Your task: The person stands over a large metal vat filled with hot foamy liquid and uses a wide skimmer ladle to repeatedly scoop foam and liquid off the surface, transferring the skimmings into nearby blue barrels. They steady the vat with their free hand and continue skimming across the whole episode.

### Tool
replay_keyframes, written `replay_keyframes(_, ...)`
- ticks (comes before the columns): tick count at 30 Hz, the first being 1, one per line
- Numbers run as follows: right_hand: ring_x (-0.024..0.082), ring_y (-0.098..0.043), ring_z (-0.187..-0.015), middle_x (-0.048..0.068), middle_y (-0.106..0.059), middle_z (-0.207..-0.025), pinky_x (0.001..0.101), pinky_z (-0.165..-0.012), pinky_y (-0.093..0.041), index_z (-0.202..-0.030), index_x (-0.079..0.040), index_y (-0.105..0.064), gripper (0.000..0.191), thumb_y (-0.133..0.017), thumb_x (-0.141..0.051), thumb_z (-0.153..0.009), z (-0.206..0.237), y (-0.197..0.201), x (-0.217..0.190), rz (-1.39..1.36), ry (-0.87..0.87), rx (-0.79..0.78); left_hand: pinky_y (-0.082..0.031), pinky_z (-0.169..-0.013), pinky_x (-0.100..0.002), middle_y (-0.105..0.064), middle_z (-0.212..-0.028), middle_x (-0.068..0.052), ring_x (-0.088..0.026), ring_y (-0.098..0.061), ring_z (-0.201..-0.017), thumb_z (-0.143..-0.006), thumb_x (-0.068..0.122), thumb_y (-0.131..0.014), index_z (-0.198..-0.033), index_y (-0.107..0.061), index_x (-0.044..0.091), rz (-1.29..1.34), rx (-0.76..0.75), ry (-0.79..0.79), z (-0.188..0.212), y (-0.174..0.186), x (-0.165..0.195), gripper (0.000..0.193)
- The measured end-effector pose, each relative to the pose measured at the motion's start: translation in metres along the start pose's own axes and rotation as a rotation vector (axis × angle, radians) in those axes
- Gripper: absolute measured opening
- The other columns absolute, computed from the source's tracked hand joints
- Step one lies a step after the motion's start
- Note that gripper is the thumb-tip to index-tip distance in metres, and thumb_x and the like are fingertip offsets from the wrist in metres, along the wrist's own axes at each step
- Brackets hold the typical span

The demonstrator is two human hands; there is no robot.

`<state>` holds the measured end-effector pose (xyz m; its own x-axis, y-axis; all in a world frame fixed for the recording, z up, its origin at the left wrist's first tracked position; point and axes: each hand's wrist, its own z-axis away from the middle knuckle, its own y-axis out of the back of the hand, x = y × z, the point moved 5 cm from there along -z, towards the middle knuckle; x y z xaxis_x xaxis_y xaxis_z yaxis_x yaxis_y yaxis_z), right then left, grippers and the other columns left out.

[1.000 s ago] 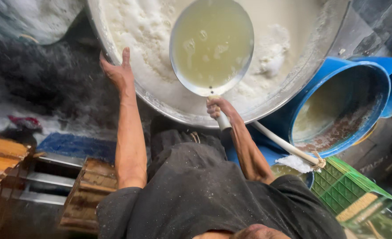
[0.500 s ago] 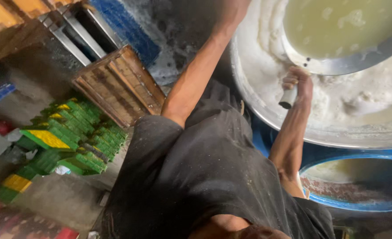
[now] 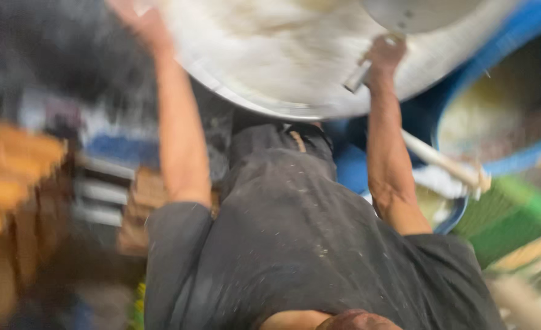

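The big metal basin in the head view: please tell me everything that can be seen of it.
The big metal basin is wide, round and shallow, silver-grey at its rim, blurred by camera motion. It fills the top of the view, cut off by the upper edge. Its inside looks whitish and foamy. The left hand rests at its left rim. The right hand is over its right part, gripping the handle of a round metal ladle. A blue barrel stands close on its right.

A blue barrel (image 3: 466, 79) stands at the right, murky pale liquid inside, with a white pole (image 3: 441, 162) slanting across its lower rim. Below it lies a green crate (image 3: 509, 217). Blurred wooden crates (image 3: 14, 177) are stacked at the left.
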<state>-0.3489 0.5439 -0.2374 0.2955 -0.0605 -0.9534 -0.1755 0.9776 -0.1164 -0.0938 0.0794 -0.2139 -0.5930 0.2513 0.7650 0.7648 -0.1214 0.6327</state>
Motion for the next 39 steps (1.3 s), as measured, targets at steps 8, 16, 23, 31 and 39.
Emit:
replay_keyframes(8,0.013,-0.049,-0.043,0.003,-0.051,-0.06,0.0312,-0.039,-0.041,-0.093,-0.006,-0.063,0.01,-0.067,0.002,-0.089,0.08,0.225,-0.113,-0.359,-0.22,0.489,-0.035,-0.129,-0.046,-0.048,-0.16,-0.014,-0.032,-0.046,-0.151,-0.106,0.049,-0.073,-0.156,-0.042,0.005,-0.042,-0.282,-0.619,0.18,-0.109,0.18,0.073)
replay_keyframes(16,0.029,-0.064,-0.047,0.02,-0.063,-0.071,0.0448,-0.036,-0.057,-0.097,0.006,-0.053,0.024,-0.07,-0.01,-0.089,0.094,0.469,-0.105,-0.135,0.028,1.461,-0.016,-0.124,-0.057,-0.036,-0.161,-0.021,-0.037,-0.032,-0.149,-0.089,0.06,-0.081,-0.151,-0.04,0.0,-0.131,-1.053,-0.732,0.481,-0.275,0.324,0.096)
replay_keyframes(23,0.035,-0.074,-0.068,0.021,-0.069,-0.098,0.047,-0.05,-0.067,-0.113,0.006,-0.06,0.043,-0.059,-0.003,-0.071,0.054,0.487,-0.053,-0.053,-0.405,1.686,-0.033,-0.119,-0.055,-0.044,-0.154,-0.02,-0.035,-0.041,-0.145,-0.095,0.042,-0.079,-0.152,-0.036,0.0,-0.327,-0.92,-0.668,0.511,-0.355,0.376,0.083)
replay_keyframes(31,0.014,-0.045,-0.043,0.002,-0.046,-0.055,0.0282,-0.038,-0.043,-0.069,-0.01,-0.046,0.025,-0.059,0.002,-0.087,-0.029,0.43,0.023,-1.204,-0.818,0.64,-0.039,-0.111,-0.052,-0.053,-0.145,-0.018,-0.038,-0.049,-0.136,-0.094,0.023,-0.08,-0.147,-0.043,0.001,-0.344,-0.851,-0.711,0.52,-0.369,0.354,0.069)
replay_keyframes(39,0.003,-0.041,-0.046,-0.005,-0.042,-0.057,0.0193,-0.04,-0.036,-0.074,-0.012,-0.044,0.029,-0.063,0.002,-0.092,-0.035,0.416,0.019,-1.427,-0.811,0.173,-0.04,-0.11,-0.052,-0.056,-0.142,-0.017,-0.038,-0.05,-0.135,-0.092,0.019,-0.08,-0.146,-0.046,0.002,-0.324,-0.912,-0.628,0.518,-0.361,0.354,0.065)
